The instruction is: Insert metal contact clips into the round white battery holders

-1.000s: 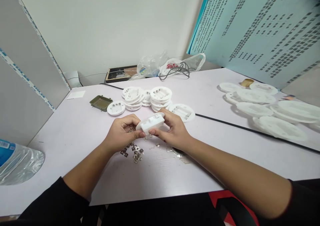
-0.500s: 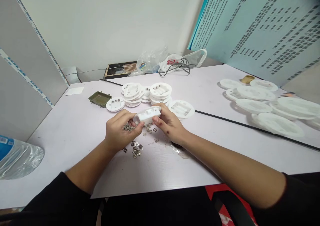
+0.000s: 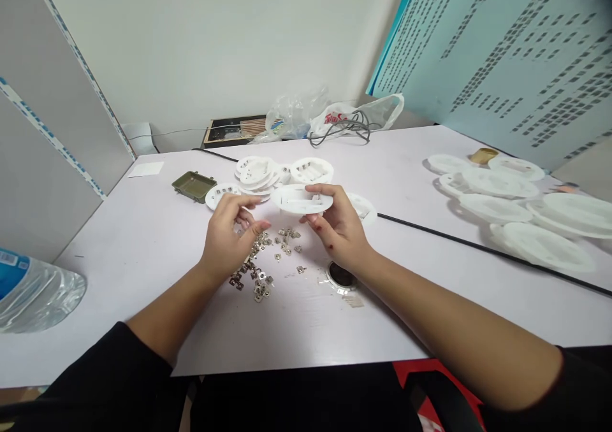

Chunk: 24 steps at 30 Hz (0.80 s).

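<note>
My right hand [image 3: 337,225] gripped a white plastic battery-holder disc [image 3: 302,199] firmly between fingers and thumb. My left hand [image 3: 227,234] hung half-curled just beside the disc, above loose metal battery clips [image 3: 258,285]; I couldn't tell whether it held anything.

Smooth, satin white plastic battery holder [image 3: 302,199]. Nearer the viewer: shiny metal clips [image 3: 258,273]. Beneath it: matt pale tabletop [image 3: 306,330]. To its right: frosted translucent plastic discs [image 3: 495,208]. Far to its left: glossy clear plastic water bottle [image 3: 33,295].
</note>
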### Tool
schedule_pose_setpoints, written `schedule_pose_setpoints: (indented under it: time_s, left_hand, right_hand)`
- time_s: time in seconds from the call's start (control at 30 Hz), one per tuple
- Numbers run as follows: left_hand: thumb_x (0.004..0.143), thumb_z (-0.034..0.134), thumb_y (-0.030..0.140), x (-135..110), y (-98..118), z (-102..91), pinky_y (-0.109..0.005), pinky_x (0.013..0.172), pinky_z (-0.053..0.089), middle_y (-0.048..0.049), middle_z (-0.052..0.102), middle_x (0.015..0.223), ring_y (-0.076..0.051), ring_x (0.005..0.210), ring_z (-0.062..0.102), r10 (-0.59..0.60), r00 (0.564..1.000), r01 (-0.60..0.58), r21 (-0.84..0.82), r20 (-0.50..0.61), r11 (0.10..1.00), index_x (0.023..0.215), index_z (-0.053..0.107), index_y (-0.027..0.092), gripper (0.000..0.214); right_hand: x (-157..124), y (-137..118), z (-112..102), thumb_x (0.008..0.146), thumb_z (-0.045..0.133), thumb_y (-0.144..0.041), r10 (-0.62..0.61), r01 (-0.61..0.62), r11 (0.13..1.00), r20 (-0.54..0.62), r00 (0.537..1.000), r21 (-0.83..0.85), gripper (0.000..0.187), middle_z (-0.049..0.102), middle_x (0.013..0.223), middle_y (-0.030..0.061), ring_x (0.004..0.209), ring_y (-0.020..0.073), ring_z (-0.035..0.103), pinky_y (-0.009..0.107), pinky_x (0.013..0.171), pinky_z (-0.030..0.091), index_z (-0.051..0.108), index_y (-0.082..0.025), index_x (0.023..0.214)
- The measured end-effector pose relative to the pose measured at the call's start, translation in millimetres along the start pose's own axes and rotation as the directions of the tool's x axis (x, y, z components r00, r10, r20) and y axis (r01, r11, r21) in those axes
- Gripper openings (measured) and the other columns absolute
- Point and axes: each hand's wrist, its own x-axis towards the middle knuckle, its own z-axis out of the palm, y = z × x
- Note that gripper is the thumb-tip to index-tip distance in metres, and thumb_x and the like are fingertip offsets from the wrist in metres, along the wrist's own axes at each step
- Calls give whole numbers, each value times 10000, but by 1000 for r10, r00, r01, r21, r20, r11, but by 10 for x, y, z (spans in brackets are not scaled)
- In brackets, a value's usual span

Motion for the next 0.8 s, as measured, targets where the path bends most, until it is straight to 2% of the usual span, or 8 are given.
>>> schedule_pose_setpoints:
  time_s: [0.1,0.2,0.3,0.43,0.57,0.67,0.73,0.8]
  left_hand:
    - [887,785,285,-3,-1,-7,-321,718,508,-8,670,834,-154,740,611,-8,960,-32,138,279,990,933,746,209,97]
    - [826,842,275,8,36,10,-374,786,462,-11,707,838,-213,849,626,-66,846,-93,268,530,959,860,777,237,83]
    - [810,853,266,35,106,35,-390,788,431,-29,721,875,-253,913,628,-166,762,-102,370,625,923,917,798,245,122]
    - [843,810,220,70,210,68,-399,823,427,-38,731,933,-269,980,636,-279,710,-28,422,647,906,932,785,230,93]
    - [846,772,162,81,281,93,-398,833,423,-29,729,923,-267,987,632,-336,692,9,459,639,889,841,739,209,58]
    - [841,724,111,91,291,59,-395,857,434,-13,717,884,-246,966,631,-320,691,40,408,648,912,780,688,199,113]
    - [848,667,81,109,263,3,-378,849,456,-3,710,859,-216,914,634,-294,715,108,316,634,943,761,660,197,145]
    - [861,616,87,134,208,-61,-329,749,483,-2,695,810,-177,789,621,-308,793,233,207,526,950,769,644,196,145]
  right_hand:
    - [9,0,2,925,659,-347,-37,36,996,-13,999,-76,370,649,1067,56,798,179,648,365,692,622,506,-268,1252]
    - [13,-33,25,870,655,-236,-109,102,981,-35,993,-163,417,626,1212,85,1018,227,652,378,766,633,517,-263,1263]
    - [12,-59,45,850,647,-196,-161,150,966,-37,986,-210,427,619,1207,86,1111,248,630,390,809,629,536,-263,1257]
    - [8,-57,53,847,636,-189,-173,165,964,-23,985,-210,424,616,1196,87,1112,251,629,388,801,620,544,-265,1254]
    - [6,-55,50,847,632,-213,-154,147,964,-15,988,-222,423,619,1196,89,1124,264,622,405,816,609,541,-266,1257]
    - [7,-55,45,844,636,-217,-145,138,963,-12,989,-231,427,619,1185,88,1127,267,618,412,836,600,543,-263,1259]
    - [8,-51,39,842,639,-212,-155,148,961,-12,988,-235,433,615,1185,87,1120,264,619,409,837,596,542,-263,1261]
    - [9,-43,31,837,653,-209,-177,169,957,-11,984,-237,442,613,1183,87,1108,261,623,406,828,596,541,-265,1261]
